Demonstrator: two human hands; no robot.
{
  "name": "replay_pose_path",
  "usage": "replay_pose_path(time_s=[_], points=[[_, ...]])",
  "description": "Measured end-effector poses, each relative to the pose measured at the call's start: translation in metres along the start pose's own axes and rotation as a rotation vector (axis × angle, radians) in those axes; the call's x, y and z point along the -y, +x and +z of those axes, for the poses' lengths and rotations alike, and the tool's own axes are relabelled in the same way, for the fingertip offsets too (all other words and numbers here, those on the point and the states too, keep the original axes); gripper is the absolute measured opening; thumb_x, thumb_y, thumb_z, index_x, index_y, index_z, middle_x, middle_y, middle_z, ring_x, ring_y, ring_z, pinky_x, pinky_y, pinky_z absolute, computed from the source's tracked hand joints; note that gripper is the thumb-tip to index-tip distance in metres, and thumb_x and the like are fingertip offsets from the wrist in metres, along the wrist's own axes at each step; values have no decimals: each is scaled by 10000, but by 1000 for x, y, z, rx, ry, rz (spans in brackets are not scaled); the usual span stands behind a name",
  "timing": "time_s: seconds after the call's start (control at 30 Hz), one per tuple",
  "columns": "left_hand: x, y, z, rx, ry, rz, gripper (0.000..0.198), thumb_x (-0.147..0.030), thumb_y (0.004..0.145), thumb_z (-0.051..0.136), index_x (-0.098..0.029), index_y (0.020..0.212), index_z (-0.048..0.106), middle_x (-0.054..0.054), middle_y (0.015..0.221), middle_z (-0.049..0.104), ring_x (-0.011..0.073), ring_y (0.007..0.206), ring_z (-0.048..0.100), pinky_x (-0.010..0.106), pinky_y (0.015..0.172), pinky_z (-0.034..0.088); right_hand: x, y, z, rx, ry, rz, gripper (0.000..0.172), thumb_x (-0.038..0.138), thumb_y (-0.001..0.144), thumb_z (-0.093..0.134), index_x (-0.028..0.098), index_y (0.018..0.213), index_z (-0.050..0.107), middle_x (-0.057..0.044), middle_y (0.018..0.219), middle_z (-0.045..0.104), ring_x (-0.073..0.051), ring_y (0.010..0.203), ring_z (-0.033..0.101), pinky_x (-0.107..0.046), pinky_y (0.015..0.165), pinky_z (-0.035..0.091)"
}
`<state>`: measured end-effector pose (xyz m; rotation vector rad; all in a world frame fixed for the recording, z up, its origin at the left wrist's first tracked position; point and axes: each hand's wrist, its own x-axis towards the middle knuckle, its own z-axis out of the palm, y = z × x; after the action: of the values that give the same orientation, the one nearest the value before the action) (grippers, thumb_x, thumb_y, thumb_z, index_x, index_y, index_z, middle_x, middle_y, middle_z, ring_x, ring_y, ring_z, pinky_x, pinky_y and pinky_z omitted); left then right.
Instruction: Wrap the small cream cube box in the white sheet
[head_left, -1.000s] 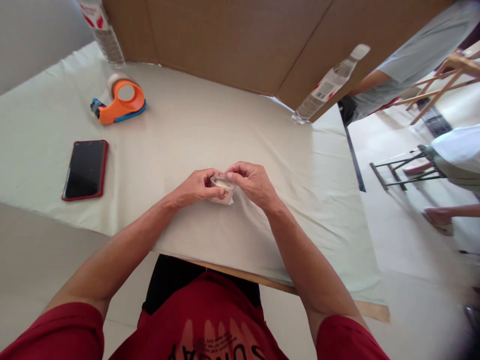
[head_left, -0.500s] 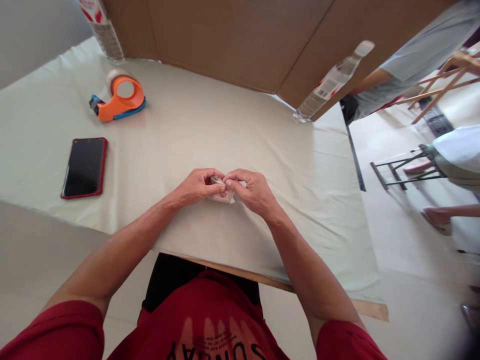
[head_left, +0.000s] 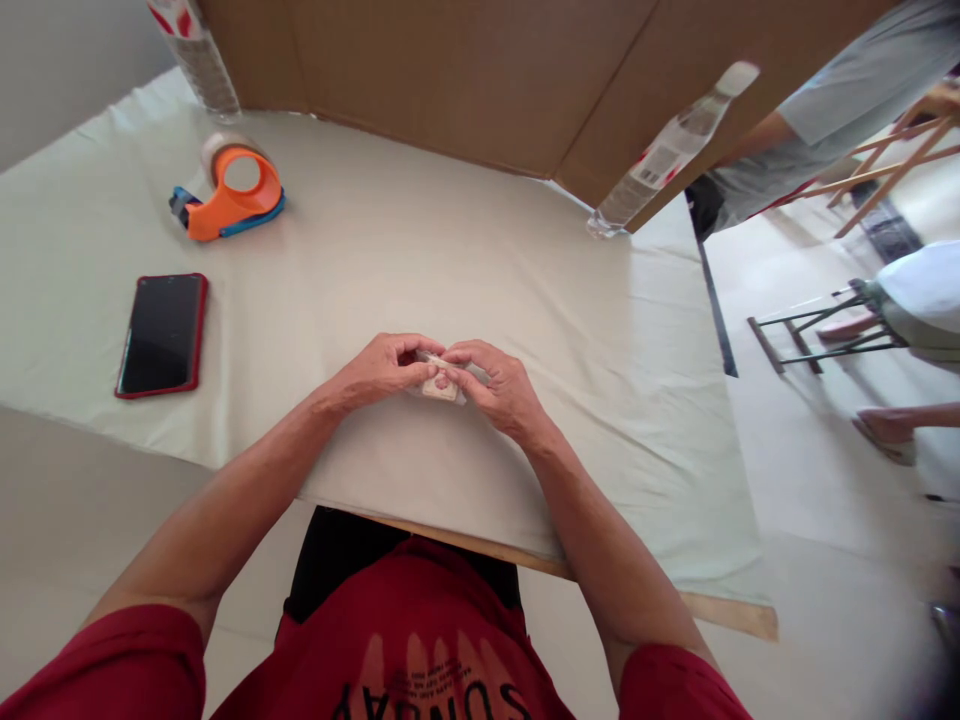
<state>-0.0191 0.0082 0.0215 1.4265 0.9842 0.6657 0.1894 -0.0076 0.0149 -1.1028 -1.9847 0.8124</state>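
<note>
My left hand (head_left: 379, 368) and my right hand (head_left: 495, 385) meet over the cloth-covered table (head_left: 360, 270), just in front of me. Both pinch a small pale folded packet (head_left: 441, 380) between fingertips and thumbs. The packet is mostly hidden by my fingers; only a pinkish-white strip shows between the hands. Both hands have curled, closed fingers.
A red-cased phone (head_left: 160, 335) lies face up at the left. An orange tape dispenser (head_left: 229, 190) sits at the far left. Two plastic bottles (head_left: 667, 150) (head_left: 191, 50) stand by the cardboard wall (head_left: 465, 70). Another person (head_left: 825, 110) sits at the far right beyond the table edge.
My hands have closed in more tightly on the packet, so less of it shows. The view has shifted slightly; the hands stay at the same spot on the table.
</note>
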Motion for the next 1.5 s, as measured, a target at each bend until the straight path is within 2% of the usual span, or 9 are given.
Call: replay_pose_path(time_s=[0.1, 0.47, 0.6, 0.83, 0.97, 1.07, 1.27, 1.4, 1.5], points=[[-2, 0, 1, -11, 11, -17, 394, -404, 796, 683, -140, 1081, 742, 67, 946, 755, 178, 828, 676, 264, 722, 508, -1, 2, 1, 11, -13, -29, 122, 302, 928, 623, 245, 874, 717, -44, 995, 760, -211, 955, 687, -365, 925, 495], [3, 2, 4, -80, 103, -28, 409, -432, 801, 649, -152, 1080, 752, 28, 793, 700, 138, 674, 584, 242, 599, 427, -4, -7, 12, -135, -12, 44, 169, 374, 930, 606, 260, 1015, 699, -67, 1094, 751, -243, 1105, 659, -429, 1046, 457], [2, 2, 5, -139, 194, -35, 442, -445, 785, 646, -150, 1097, 750, 21, 760, 686, 141, 653, 564, 244, 583, 424, -8, -11, 7, -188, 77, 138, 490, 527, 867, 670, 277, 1285, 616, -90, 1385, 624, -273, 1295, 568, -457, 1085, 448], [-1, 1, 4, -186, 287, 23, 403, -418, 792, 603, -149, 1051, 754, 27, 821, 691, 148, 699, 571, 256, 642, 455, -20, -10, 6, -28, 109, 132, 807, 571, 759, 762, 277, 1455, 481, -123, 1544, 475, -317, 1408, 464, -502, 1145, 395], [-1, 1, 4, -183, 301, 33, 388, -399, 790, 593, -148, 1042, 748, 27, 830, 689, 142, 692, 557, 255, 639, 446, -22, -10, 11, -7, 85, 113, 805, 565, 758, 774, 291, 1454, 475, -123, 1556, 461, -322, 1431, 438, -510, 1167, 363], [1, 2, 4, -184, 284, 34, 368, -397, 790, 589, -155, 1018, 747, 20, 813, 689, 141, 684, 557, 250, 621, 436, -24, -10, 15, -24, 58, 88, 677, 588, 778, 751, 294, 1355, 558, -123, 1498, 521, -318, 1409, 466, -515, 1177, 345], [4, 4, 4, -175, 262, 37, 328, -389, 808, 592, -159, 986, 744, 21, 818, 707, 144, 699, 578, 245, 624, 440, -20, -9, 21, -68, 68, 82, 476, 549, 793, 739, 266, 1162, 632, -98, 1241, 670, -270, 1156, 623, -454, 1047, 460], [7, 5, 2, -196, 205, 29, 420, -454, 794, 634, -142, 1063, 719, 61, 937, 737, 173, 776, 636, 271, 685, 492, -20, -10, 19, -72, 130, 103, 629, 609, 781, 727, 259, 1284, 583, -118, 1358, 622, -278, 1239, 591, -462, 1098, 432], [8, 6, -3, -288, 133, 63, 545, -499, 766, 679, -129, 1166, 674, 124, 1157, 728, 225, 985, 671, 323, 850, 528, -28, -10, 14, -145, 239, 172, 838, 727, 785, 650, 268, 1455, 446, -141, 1510, 509, -297, 1337, 543, -468, 1108, 431]])
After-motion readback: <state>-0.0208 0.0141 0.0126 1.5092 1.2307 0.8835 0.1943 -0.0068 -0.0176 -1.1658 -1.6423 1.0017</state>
